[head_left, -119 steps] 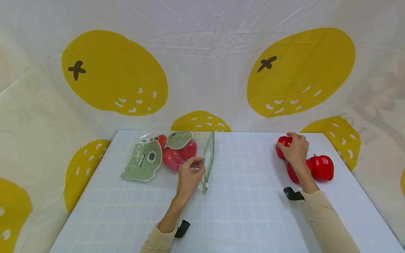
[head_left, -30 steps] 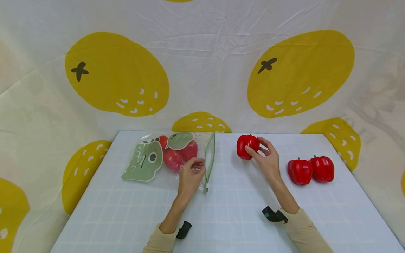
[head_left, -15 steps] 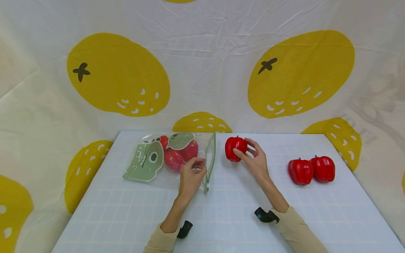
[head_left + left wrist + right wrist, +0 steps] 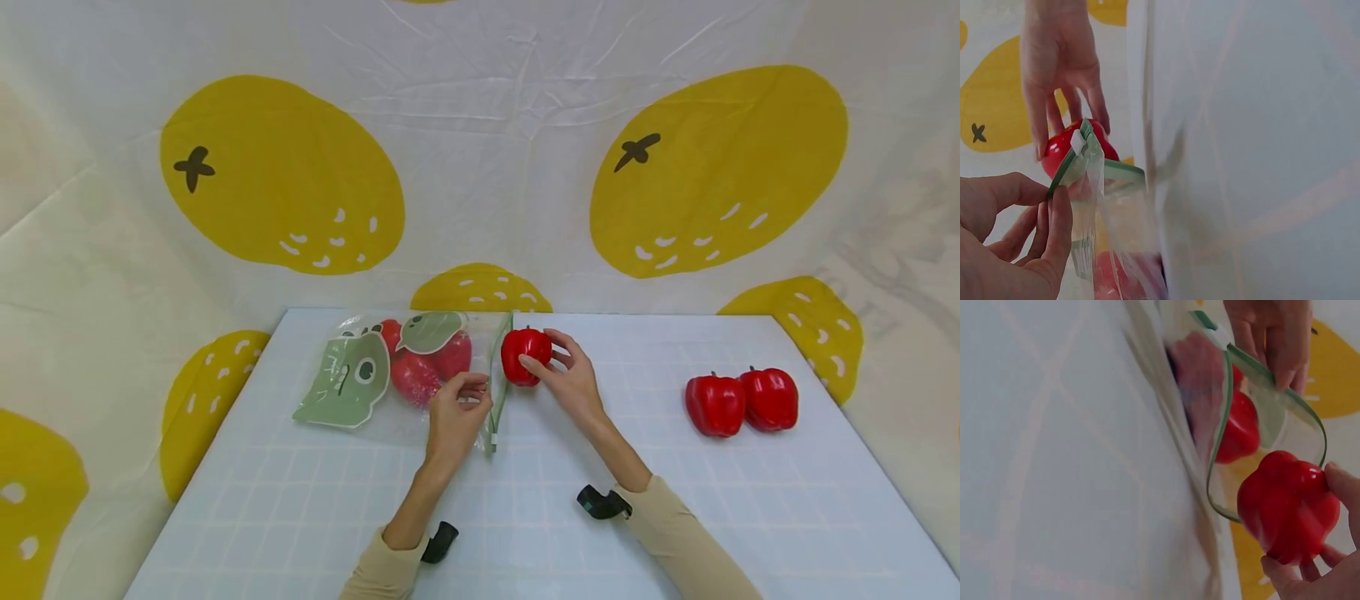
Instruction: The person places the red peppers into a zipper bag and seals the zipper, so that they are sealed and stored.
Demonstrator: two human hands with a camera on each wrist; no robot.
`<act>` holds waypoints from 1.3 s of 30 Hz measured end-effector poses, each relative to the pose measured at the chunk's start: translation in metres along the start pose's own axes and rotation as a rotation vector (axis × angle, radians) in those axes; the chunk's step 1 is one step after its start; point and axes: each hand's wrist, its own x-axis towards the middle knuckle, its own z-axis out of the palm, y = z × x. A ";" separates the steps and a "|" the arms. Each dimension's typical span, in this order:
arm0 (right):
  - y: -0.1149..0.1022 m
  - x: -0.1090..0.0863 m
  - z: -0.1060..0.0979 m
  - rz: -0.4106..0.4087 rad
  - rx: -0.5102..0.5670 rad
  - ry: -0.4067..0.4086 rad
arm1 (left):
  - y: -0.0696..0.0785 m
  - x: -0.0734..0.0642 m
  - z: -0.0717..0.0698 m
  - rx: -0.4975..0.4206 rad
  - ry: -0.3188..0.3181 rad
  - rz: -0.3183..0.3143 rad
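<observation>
A clear zip bag (image 4: pixel 341 387) with a green cartoon print lies on the table, its green-edged mouth facing right. Several red items (image 4: pixel 415 377) show through its plastic. My left hand (image 4: pixel 453 421) pinches the upper edge of the mouth between thumb and fingers, and the left wrist view shows the rim (image 4: pixel 1124 173) gaping. My right hand (image 4: pixel 572 379) holds a red bell pepper (image 4: pixel 525 357) by its sides, stem up, right at the bag's mouth. From the right wrist view, this pepper (image 4: pixel 1288 506) stands before the opening, with red peppers (image 4: pixel 1241 428) deeper inside.
Two more red bell peppers (image 4: pixel 715 405) (image 4: pixel 770 400) sit side by side at the right of the white gridded table (image 4: pixel 540 533). A pale cloth (image 4: pixel 495 167) printed with yellow fruit hangs behind the table's back edge.
My right hand has picked up a bell pepper from the group on the right and carried it left to the bag's mouth. My left hand keeps its pinch in the same place.
</observation>
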 end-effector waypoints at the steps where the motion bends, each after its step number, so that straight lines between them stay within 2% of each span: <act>1: 0.001 0.001 0.003 0.000 0.000 -0.002 | 0.000 0.000 0.000 0.004 0.000 -0.001; 11: 0.004 0.008 0.023 -0.004 -0.015 -0.037 | -0.001 0.000 -0.001 0.008 -0.011 0.008; 20: 0.006 0.013 0.036 -0.020 -0.015 -0.055 | 0.001 -0.001 -0.002 0.032 0.007 -0.006; 28: 0.008 0.015 0.046 -0.052 -0.085 -0.063 | 0.002 -0.002 -0.001 0.049 0.020 -0.028; 39: 0.007 0.016 0.045 -0.052 -0.110 -0.075 | 0.002 -0.001 0.000 0.049 0.033 -0.009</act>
